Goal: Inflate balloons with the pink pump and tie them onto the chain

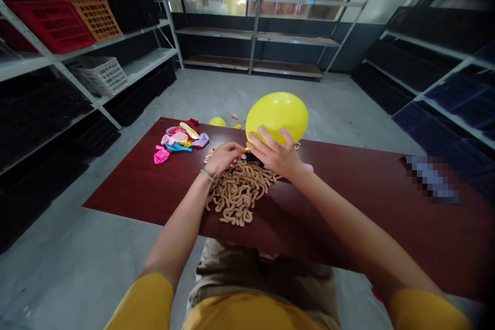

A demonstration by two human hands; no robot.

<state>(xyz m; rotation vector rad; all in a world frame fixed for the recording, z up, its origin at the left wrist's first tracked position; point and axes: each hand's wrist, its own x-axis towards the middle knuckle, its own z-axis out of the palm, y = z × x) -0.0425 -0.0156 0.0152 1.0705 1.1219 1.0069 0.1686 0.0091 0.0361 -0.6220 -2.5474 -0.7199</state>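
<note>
- Head view: the right hand (275, 154) cups the underside of a big inflated yellow balloon (277, 117), fingers spread and gripping it from below.
- The left hand (224, 159) sits just beside the right, fingers curled inward above a heap of tan twisted cords (236, 191); whether they are grasping anything, I cannot tell.
- The heap lies on a dark red table (348, 211), under both hands.
- Flat balloons in pink, blue, yellow and purple (180, 139) lie together on the table, left of the yellow balloon.
- A small yellow balloon (217, 122) sits on the floor beyond the table.
- Metal shelves (255, 36) hold a red crate (50, 26) and a white basket (99, 76).
</note>
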